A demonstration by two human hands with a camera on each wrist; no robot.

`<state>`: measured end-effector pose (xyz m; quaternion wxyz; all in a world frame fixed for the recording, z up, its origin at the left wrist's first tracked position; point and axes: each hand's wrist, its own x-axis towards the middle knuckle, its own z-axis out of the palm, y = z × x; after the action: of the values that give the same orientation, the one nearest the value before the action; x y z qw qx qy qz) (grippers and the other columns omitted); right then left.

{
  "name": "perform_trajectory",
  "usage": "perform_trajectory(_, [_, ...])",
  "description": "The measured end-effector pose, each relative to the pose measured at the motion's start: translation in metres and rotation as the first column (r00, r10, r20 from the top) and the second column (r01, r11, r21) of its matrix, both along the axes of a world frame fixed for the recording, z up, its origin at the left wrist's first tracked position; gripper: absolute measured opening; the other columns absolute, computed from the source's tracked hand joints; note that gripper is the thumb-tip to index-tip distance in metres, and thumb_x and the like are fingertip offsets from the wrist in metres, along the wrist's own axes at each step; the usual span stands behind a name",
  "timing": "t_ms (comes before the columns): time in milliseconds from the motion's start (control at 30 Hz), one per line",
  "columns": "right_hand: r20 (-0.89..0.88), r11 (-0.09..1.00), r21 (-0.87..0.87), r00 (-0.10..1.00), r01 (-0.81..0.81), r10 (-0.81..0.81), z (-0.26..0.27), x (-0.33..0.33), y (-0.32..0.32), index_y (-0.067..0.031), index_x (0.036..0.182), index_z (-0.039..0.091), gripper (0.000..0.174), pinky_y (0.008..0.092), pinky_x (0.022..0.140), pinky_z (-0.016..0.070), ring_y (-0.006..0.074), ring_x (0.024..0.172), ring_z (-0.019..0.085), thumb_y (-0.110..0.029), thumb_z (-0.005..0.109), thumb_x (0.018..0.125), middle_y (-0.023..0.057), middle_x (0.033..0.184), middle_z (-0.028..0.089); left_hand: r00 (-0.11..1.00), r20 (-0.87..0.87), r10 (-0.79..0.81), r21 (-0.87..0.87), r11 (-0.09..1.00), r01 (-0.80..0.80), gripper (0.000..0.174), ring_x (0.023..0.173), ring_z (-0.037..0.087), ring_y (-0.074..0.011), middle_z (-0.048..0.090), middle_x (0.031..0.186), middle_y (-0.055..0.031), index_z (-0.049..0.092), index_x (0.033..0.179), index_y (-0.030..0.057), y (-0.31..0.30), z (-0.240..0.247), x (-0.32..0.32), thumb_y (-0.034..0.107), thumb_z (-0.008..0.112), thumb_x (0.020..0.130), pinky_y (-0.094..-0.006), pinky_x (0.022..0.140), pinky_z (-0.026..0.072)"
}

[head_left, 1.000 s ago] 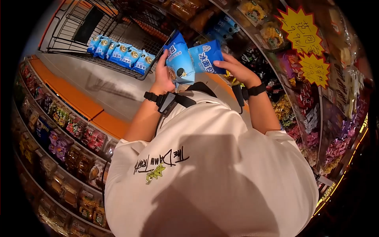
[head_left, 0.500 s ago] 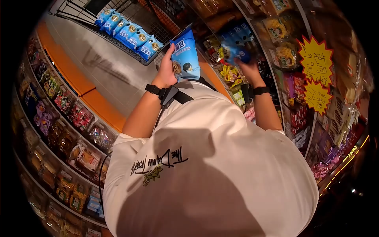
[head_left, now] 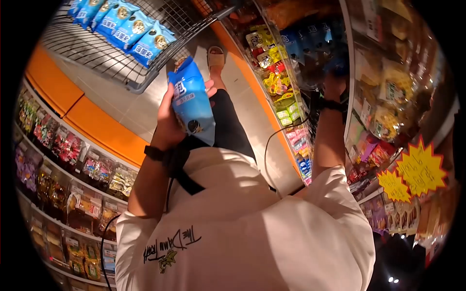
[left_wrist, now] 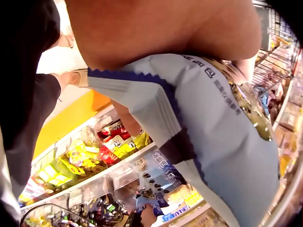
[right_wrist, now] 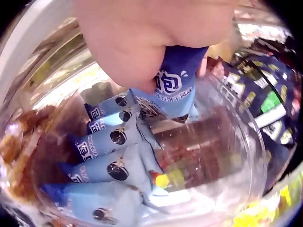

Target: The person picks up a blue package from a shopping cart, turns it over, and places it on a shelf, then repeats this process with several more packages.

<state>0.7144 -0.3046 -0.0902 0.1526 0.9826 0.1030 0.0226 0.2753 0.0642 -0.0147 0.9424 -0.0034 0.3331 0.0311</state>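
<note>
My left hand point(head_left: 166, 115) grips a blue bread packet point(head_left: 193, 102) upright in front of my waist; the same packet fills much of the left wrist view, its crimped dark-blue end toward the camera. Over on the right, my right hand point(head_left: 335, 86) reaches into a clear plastic bin point(right_wrist: 258, 142) on the shelf. Between its thumb and fingers it pinches the dark-blue top of another bread packet point(right_wrist: 176, 87). Beside that packet, several matching packets point(right_wrist: 118, 165) stand in a row along one side of the bin.
A wire shopping cart point(head_left: 138, 86) with a row of blue packets point(head_left: 153, 42) stands ahead on the left. Snack shelves point(head_left: 73, 169) with orange ledges point(head_left: 97, 111) run along the left. Bins of bright sweets point(head_left: 279, 82) and yellow price signs point(head_left: 421, 166) line the right. Another person's sandalled foot point(head_left: 215, 57) shows ahead.
My right hand has carried its bread packet away from the left one, rightward into the shelf bin. The left hand keeps its packet. The view has turned, bringing the cart closer.
</note>
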Motion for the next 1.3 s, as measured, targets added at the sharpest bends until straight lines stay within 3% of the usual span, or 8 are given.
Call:
perform_trajectory(100, [-0.033, 0.681, -0.579, 0.848, -0.449, 0.530, -0.009, 0.013, -0.016, -0.0044, 0.129, 0.057, 0.052, 0.0494, 0.094, 0.0506, 0.0410, 0.113, 0.058, -0.035, 0.067, 0.089, 0.0225, 0.131, 0.056, 0.999, 0.039, -0.027, -0.001, 1.000, 0.027, 0.078, 0.133, 0.046, -0.0382, 0.044, 0.146, -0.0240, 0.027, 0.151, 0.0011, -0.006, -0.021, 0.002, 0.060, 0.027, 0.100, -0.0485, 0.110, 0.0384])
perform_trajectory(233, [0.097, 0.880, 0.187, 0.899, -0.437, 0.426, 0.029, 0.015, 0.058, -0.0107, 0.124, 0.061, 0.046, 0.0535, 0.082, 0.0528, 0.0413, 0.096, 0.063, -0.033, 0.070, 0.086, 0.0195, 0.110, 0.066, 0.993, 0.004, -0.115, -0.005, 0.993, 0.115, 0.078, 0.132, 0.047, -0.0374, 0.045, 0.145, -0.0240, 0.029, 0.150, 0.0014, -0.010, -0.029, 0.009, 0.062, 0.029, 0.100, -0.0464, 0.108, 0.0413])
perform_trajectory(333, [0.145, 0.824, -0.182, 0.814, -0.537, 0.562, 0.031, 0.012, 0.079, -0.0090, 0.122, 0.061, 0.045, 0.0505, 0.076, 0.0538, 0.0422, 0.094, 0.063, -0.029, 0.072, 0.083, 0.0213, 0.107, 0.066, 0.985, -0.037, -0.168, -0.033, 0.986, 0.166, 0.078, 0.132, 0.048, -0.0358, 0.045, 0.145, -0.0237, 0.032, 0.149, 0.0007, -0.009, -0.037, 0.013, 0.061, 0.029, 0.100, -0.0444, 0.107, 0.0437])
perform_trajectory(700, [0.135, 0.867, -0.007, 0.858, -0.499, 0.495, -0.027, 0.016, 0.041, -0.0018, 0.115, 0.060, 0.030, 0.0487, 0.080, 0.0523, 0.0365, 0.094, 0.063, -0.019, 0.062, 0.090, 0.0185, 0.109, 0.064, 0.977, -0.092, -0.193, -0.066, 0.980, 0.187, 0.076, 0.129, 0.051, -0.0319, 0.048, 0.144, -0.0212, 0.036, 0.147, 0.0003, -0.012, -0.053, 0.025, 0.060, 0.031, 0.100, -0.0409, 0.106, 0.0448])
perform_trajectory(867, [-0.302, 0.289, -0.601, 0.547, -0.745, 0.781, -0.044, 0.058, 0.023, -0.0016, 0.126, 0.054, 0.053, 0.0495, 0.080, 0.0533, 0.0415, 0.094, 0.063, -0.030, 0.071, 0.085, 0.0208, 0.104, 0.067, 0.952, -0.100, -0.289, -0.070, 0.956, 0.283, 0.073, 0.127, 0.054, -0.0305, 0.050, 0.142, -0.0210, 0.034, 0.147, -0.0004, -0.019, -0.052, 0.024, 0.057, 0.035, 0.101, -0.0412, 0.106, 0.0454])
perform_trajectory(967, [-0.230, 0.652, -0.397, 0.758, -0.646, 0.611, -0.030, 0.034, 0.042, -0.0023, 0.123, 0.056, 0.054, 0.0502, 0.081, 0.0526, 0.0412, 0.097, 0.063, -0.038, 0.070, 0.086, 0.0215, 0.108, 0.066, 0.933, -0.073, -0.353, -0.091, 0.934, 0.346, 0.067, 0.127, 0.054, -0.0304, 0.052, 0.140, -0.0202, 0.035, 0.146, -0.0005, -0.023, -0.046, 0.029, 0.052, 0.035, 0.103, -0.0415, 0.106, 0.0451])
perform_trajectory(1033, [-0.078, 0.879, 0.313, 0.913, -0.359, 0.400, -0.019, 0.021, 0.051, -0.0032, 0.126, 0.055, 0.057, 0.0519, 0.083, 0.0516, 0.0425, 0.101, 0.062, -0.043, 0.068, 0.087, 0.0221, 0.113, 0.065, 0.927, -0.070, -0.368, -0.069, 0.929, 0.363, 0.067, 0.127, 0.054, -0.0302, 0.052, 0.140, -0.0201, 0.035, 0.146, -0.0004, -0.027, -0.038, 0.033, 0.051, 0.035, 0.104, -0.0412, 0.105, 0.0452])
perform_trajectory(1300, [0.186, 0.897, 0.140, 0.901, -0.420, 0.392, 0.054, -0.090, 0.104, 0.0015, 0.133, 0.049, 0.054, 0.0432, 0.106, 0.0388, 0.0396, 0.126, 0.050, -0.037, 0.057, 0.096, 0.0225, 0.134, 0.054, 0.909, -0.052, -0.412, 0.018, 0.910, 0.414, 0.060, 0.123, 0.057, -0.0276, 0.059, 0.130, -0.0170, 0.042, 0.141, -0.0001, -0.033, -0.051, 0.043, 0.047, 0.041, 0.104, -0.0396, 0.103, 0.0463])
